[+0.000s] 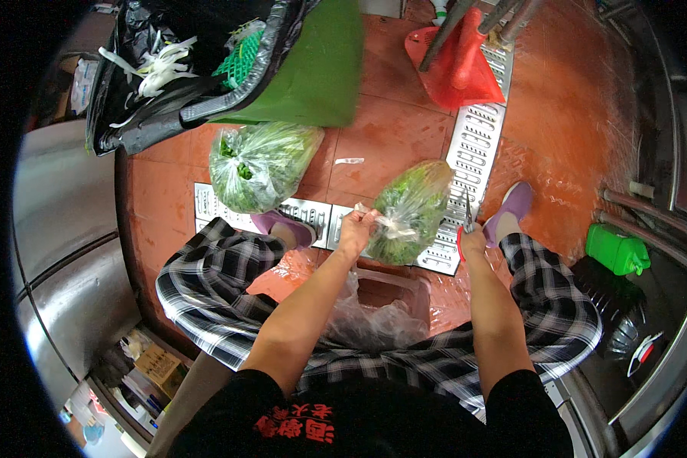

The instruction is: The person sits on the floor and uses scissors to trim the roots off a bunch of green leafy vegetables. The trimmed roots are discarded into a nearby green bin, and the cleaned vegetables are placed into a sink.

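Forearms [313,301] outstretched, fingers [367,217] curled

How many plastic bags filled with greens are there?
2: one bag held by its gathered plastic in the left hand, the other bag beside the green bin. Others may be hidden.

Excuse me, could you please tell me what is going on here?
A person holds a clear bag of greens by its gathered neck in the left grip, over the slotted drain cover. The right grip has red-handled scissors beside that bag, blades pointing away from the person. A second bag of greens sits nearby, next to the green bin.
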`<state>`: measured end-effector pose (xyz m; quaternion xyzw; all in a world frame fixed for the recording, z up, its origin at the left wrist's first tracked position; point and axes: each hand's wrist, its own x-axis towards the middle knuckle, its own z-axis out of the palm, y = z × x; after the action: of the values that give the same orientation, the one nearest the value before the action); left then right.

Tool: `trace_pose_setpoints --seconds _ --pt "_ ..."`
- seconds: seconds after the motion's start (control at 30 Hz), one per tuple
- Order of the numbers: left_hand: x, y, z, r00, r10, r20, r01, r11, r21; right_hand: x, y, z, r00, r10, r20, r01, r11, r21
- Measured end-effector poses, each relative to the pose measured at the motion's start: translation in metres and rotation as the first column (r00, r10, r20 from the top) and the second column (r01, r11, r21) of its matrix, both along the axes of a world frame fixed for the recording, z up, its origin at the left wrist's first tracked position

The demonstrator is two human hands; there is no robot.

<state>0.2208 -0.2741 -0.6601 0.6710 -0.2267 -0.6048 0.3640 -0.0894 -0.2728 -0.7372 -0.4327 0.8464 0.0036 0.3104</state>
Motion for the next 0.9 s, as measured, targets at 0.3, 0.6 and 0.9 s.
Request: trace_pose_setpoints --seconds 0.3,0.6,0.9 --pt "-0.061 0.000 0.052 0.982 0.050 -0.182 0.085 0.744 0.662 0.021 -0.044 0.127 0.905 0.127 0.405 -0.212 0.962 0.171" --pt "-0.096 0.024 -0.002 0.730 0.503 -0.462 -0.095 0.745 0.660 0.025 -0.019 0.228 0.731 0.252 0.634 -0.548 0.771 0.325" --pt "-0.016 0.030 0.063 0.996 0.044 -0.077 -0.011 0.921 0.388 0.054 0.007 0.217 0.502 -0.207 0.840 -0.493 0.729 0.475"
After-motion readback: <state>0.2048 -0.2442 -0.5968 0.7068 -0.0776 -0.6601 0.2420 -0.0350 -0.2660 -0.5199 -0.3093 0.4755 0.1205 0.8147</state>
